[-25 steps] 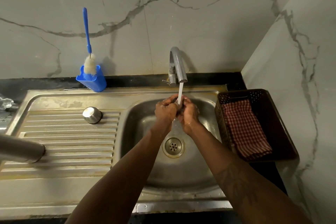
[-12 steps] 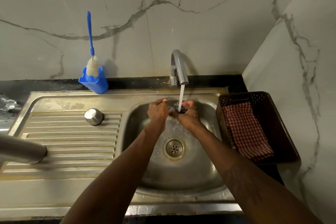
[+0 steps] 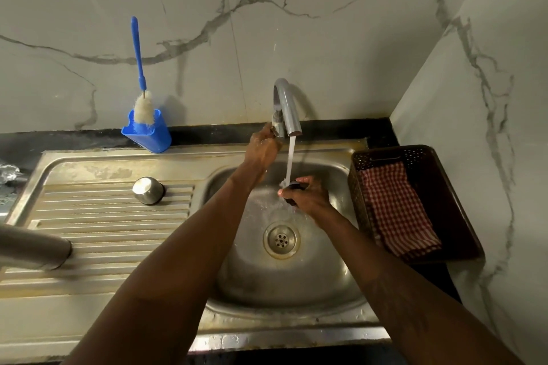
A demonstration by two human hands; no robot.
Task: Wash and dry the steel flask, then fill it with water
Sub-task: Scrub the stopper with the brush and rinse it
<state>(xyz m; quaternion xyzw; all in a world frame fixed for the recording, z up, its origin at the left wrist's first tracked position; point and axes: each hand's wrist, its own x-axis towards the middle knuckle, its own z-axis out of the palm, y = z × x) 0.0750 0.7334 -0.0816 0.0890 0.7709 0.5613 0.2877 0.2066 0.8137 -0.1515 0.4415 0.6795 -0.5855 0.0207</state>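
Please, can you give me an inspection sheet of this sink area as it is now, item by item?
Surface: steel sink with a ribbed drainboard, stained; water runs into the basin.
Job's things: steel flask lies on its side on the drainboard, partly out of frame; steel cap stands on the drainboard; small dark part is under the stream; checked cloth lies in the brown basket.
Clutter: blue bottle brush in its blue holder; something crinkled at the left edge, unclear.
Hands: left hand grips the tap at its base; right hand holds the small dark part.
Cables: nothing seen.
Surroundings: marble-pattern walls behind and to the right.
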